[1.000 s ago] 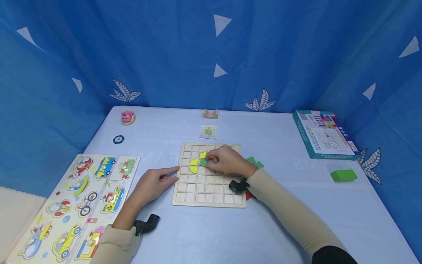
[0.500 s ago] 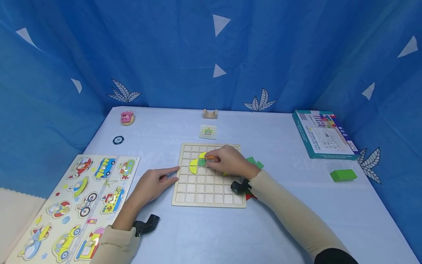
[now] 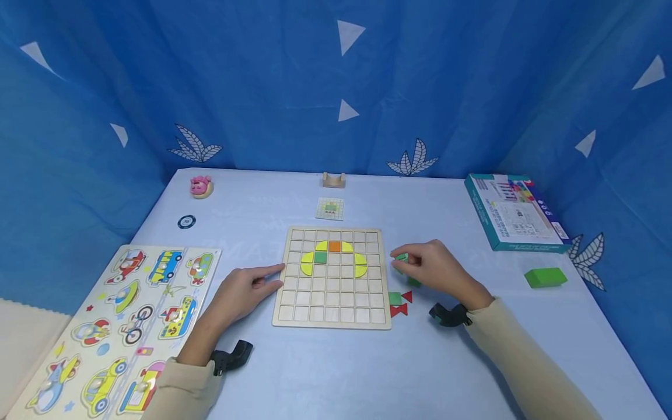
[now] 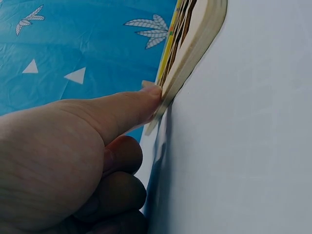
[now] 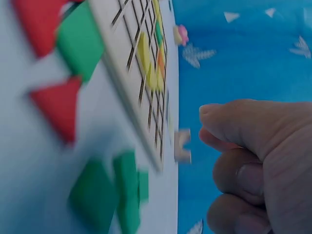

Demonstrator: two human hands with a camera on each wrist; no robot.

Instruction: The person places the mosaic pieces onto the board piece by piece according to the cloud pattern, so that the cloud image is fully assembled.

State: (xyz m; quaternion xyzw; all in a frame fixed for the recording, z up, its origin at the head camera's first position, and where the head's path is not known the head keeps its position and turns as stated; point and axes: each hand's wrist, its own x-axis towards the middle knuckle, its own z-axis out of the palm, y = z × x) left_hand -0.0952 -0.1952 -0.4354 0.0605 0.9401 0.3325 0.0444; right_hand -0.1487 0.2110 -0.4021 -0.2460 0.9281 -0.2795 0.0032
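right hand (image 3: 440, 270), thumb and forefinger parted, hangs over green tiles (image 5: 94, 196) right of your grid board (image 3: 333, 284); left hand (image 3: 242, 293), likewise parted, touches its left edge. likely fetching step: pinch one tile next.

The place is a small screened-off tabletop set for play, walled by a blue fabric curtain (image 3: 262, 87) printed with white triangles and outlined leaves; whether a home or a studio lies beyond cannot be told; the play side shows in the pale square wooden grid board (image 3: 317, 299), the large wooden vehicle-picture puzzle (image 3: 116, 338) and the flat teal-edged cardboard box (image 3: 517, 219) on the white-topped table (image 3: 336, 373); black plastic wrist cameras (image 3: 233, 357) mark it as a filming spot.
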